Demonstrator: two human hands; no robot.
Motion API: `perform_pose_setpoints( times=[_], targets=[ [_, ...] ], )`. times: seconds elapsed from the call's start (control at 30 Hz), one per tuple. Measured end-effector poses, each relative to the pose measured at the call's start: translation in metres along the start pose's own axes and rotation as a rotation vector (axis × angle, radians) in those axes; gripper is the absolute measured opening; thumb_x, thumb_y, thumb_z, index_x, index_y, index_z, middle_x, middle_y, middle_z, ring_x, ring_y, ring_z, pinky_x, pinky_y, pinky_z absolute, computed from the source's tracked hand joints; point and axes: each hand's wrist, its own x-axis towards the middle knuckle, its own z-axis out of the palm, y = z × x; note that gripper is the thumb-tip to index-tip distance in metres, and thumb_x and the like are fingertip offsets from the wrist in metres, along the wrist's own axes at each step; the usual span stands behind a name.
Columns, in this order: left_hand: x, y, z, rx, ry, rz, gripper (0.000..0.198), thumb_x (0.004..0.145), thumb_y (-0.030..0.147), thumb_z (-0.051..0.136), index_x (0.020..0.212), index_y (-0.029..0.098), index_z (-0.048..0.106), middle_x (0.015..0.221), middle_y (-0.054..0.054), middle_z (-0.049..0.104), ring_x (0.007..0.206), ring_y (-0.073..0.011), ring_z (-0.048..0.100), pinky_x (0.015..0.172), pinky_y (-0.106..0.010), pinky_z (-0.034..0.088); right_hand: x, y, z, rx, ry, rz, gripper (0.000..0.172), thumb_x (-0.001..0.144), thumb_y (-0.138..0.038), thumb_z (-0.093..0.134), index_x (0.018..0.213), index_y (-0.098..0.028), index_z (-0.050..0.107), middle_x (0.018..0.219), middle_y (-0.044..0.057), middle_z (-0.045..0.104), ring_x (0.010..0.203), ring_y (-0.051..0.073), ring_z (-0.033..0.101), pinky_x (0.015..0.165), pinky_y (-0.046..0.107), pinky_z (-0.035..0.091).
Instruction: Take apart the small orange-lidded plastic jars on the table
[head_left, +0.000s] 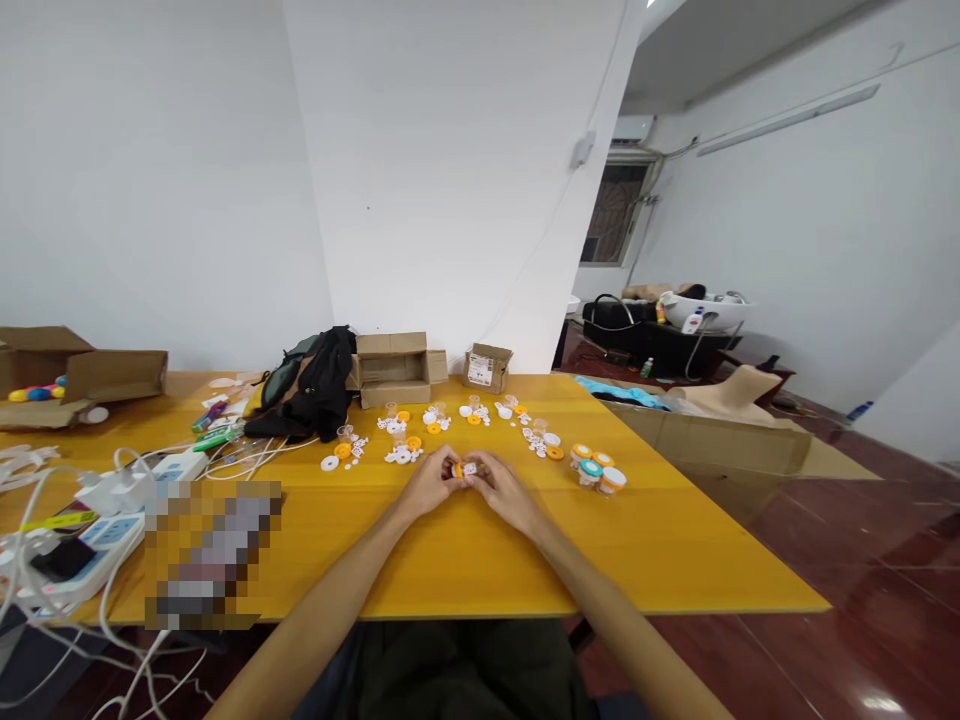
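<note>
My left hand (430, 482) and my right hand (504, 490) meet over the middle of the table. Between their closed fingertips is a small orange-and-white plastic piece (469, 469), partly hidden by the fingers. Beyond the hands lie several groups of loose parts: clear plastic cups (345, 433), orange rings (554, 453), white discs (330, 463) and tiny white pieces (537, 447). To the right of my right hand, a cluster of small clear containers stands together, with orange-and-white lids (613, 478) and a teal lid (591, 468).
Two open cardboard boxes (394, 372) (487, 368) stand against the wall, beside a black bag (322, 385). Power strips (112, 540) with white cables and a blurred-out dark device (225, 550) are at left. The table's front edge (675, 611) runs just before me.
</note>
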Motion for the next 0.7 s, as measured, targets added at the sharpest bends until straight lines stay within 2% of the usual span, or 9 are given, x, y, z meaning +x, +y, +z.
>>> perform_pose_setpoints(
  times=[0.07,0.17,0.27,0.37,0.47,0.57,0.63,0.7],
  targets=[
    [0.0001,-0.0007,0.0005,-0.016,-0.004,-0.005,0.027,0.071,0.035,0.075,0.079,0.019,0.055,0.07,0.003,0.061,0.065,-0.0134,0.058,0.063,-0.025,0.046,0.0008,0.0005,0.0004,0.003,0.004,0.053,0.022,0.087,-0.036,0.055,0.103,-0.023,0.063,0.098,0.006,0.073,0.086,0.022,0.068,0.08,0.034,0.052],
    [-0.0002,-0.0014,0.0007,-0.026,-0.001,-0.001,0.029,0.07,0.038,0.076,0.078,0.02,0.054,0.072,0.003,0.062,0.065,-0.0134,0.058,0.064,-0.025,0.046,0.0034,-0.0001,0.0026,-0.07,-0.002,0.138,0.022,0.089,-0.04,0.053,0.093,-0.022,0.064,0.085,0.007,0.073,0.079,0.024,0.068,0.075,0.035,0.052],
    [-0.0004,-0.0011,0.0,-0.028,0.002,0.001,0.029,0.071,0.039,0.075,0.078,0.02,0.054,0.072,0.003,0.062,0.065,-0.0132,0.057,0.063,-0.025,0.046,0.0033,0.0,0.003,-0.086,0.001,0.062,0.015,0.088,-0.032,0.054,0.093,-0.023,0.065,0.093,0.007,0.073,0.087,0.024,0.068,0.081,0.035,0.052],
    [0.0,-0.0004,-0.0008,-0.022,0.0,-0.004,0.03,0.07,0.038,0.076,0.078,0.02,0.054,0.07,0.003,0.062,0.064,-0.0131,0.057,0.062,-0.024,0.045,0.0005,0.0018,0.0019,-0.008,0.007,-0.051,0.019,0.087,-0.027,0.054,0.103,-0.025,0.064,0.107,0.006,0.071,0.098,0.022,0.067,0.089,0.035,0.05],
    [0.0006,-0.0002,-0.0011,-0.016,0.011,-0.003,0.03,0.07,0.038,0.076,0.079,0.02,0.054,0.071,0.003,0.062,0.064,-0.013,0.057,0.063,-0.025,0.045,0.0002,0.0026,0.0026,0.008,0.021,0.014,0.022,0.087,-0.033,0.057,0.105,-0.023,0.063,0.106,0.007,0.072,0.093,0.023,0.068,0.085,0.035,0.052],
    [0.0007,-0.0001,-0.001,-0.022,0.006,-0.017,0.032,0.069,0.04,0.077,0.079,0.02,0.054,0.07,0.004,0.061,0.064,-0.0131,0.057,0.062,-0.025,0.045,0.0029,0.0006,0.0046,-0.033,0.03,0.109,0.021,0.09,-0.037,0.055,0.1,-0.022,0.065,0.096,0.008,0.074,0.086,0.023,0.069,0.08,0.034,0.053],
    [0.0007,-0.0001,-0.0008,-0.029,0.0,-0.022,0.033,0.068,0.04,0.078,0.079,0.02,0.053,0.069,0.004,0.061,0.063,-0.013,0.057,0.062,-0.025,0.045,0.0041,-0.0013,0.0046,-0.05,0.024,0.098,0.018,0.09,-0.034,0.054,0.096,-0.022,0.067,0.091,0.007,0.074,0.085,0.023,0.069,0.08,0.034,0.053],
    [0.001,-0.0004,-0.0004,-0.037,-0.001,-0.021,0.033,0.069,0.039,0.077,0.079,0.02,0.053,0.068,0.004,0.061,0.063,-0.0124,0.057,0.061,-0.024,0.044,0.0039,-0.0025,0.0031,-0.044,0.024,0.031,0.016,0.089,-0.027,0.054,0.097,-0.023,0.068,0.094,0.006,0.073,0.089,0.023,0.068,0.084,0.035,0.052]
  ],
)
